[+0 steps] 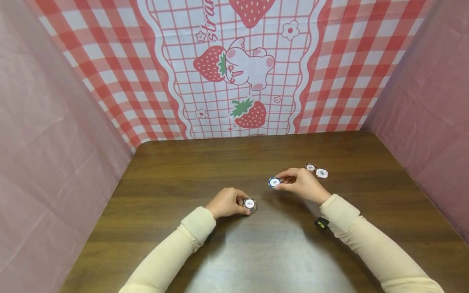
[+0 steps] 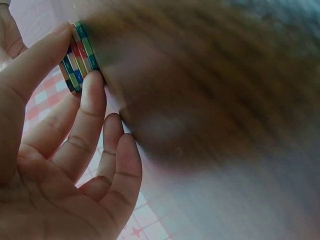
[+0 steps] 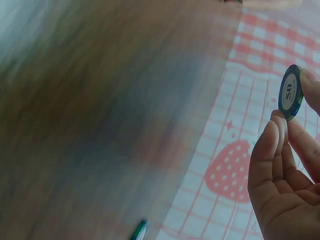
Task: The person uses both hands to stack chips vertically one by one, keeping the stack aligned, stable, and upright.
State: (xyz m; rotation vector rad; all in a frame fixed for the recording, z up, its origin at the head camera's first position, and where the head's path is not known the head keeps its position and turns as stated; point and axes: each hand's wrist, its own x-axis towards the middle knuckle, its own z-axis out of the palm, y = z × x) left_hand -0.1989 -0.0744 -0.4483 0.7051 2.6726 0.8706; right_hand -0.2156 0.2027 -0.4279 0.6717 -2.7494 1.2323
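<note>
A short stack of poker chips sits on the brown table, its top chip dark-rimmed with a white centre marked 100. My left hand grips this stack by its sides between thumb and fingers. Several coloured rims of the stacked chips show in the left wrist view. To the right and a little farther back, my right hand pinches a blue poker chip by its edge. In the right wrist view this blue chip shows the number 50.
Beyond my right hand lie a dark chip and a white chip, close together on the table. A strawberry-patterned cloth hangs at the table's back edge. Pink curtains stand at both sides.
</note>
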